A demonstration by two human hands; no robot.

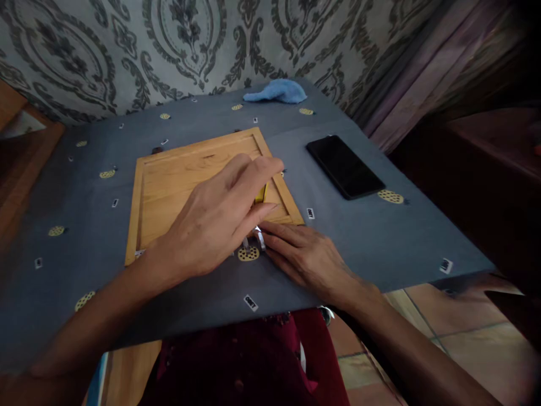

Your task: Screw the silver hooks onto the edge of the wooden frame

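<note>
A framed wooden panel (181, 175), like a small cabinet door, lies flat on the table. My left hand (215, 208) is closed above its near right part, with fingers and thumb around a yellow-handled tool (261, 193). Most of that tool is hidden by the hand, so its tip does not show. Shiny metal pieces of what looks like a hinge (261, 239) stick out at the panel's near edge, below the left thumb. My right hand (308, 256) rests at this edge, fingers together and pressed against the metal hinge and the panel's corner.
A black phone (345, 166) lies to the right of the panel. At the far edge sits a crumpled blue cloth (276, 91). A grey cloth with pineapple prints covers the table (359, 242). Behind it hangs a patterned curtain or wall covering (186, 39). Tiled floor (460, 332) shows at the lower right.
</note>
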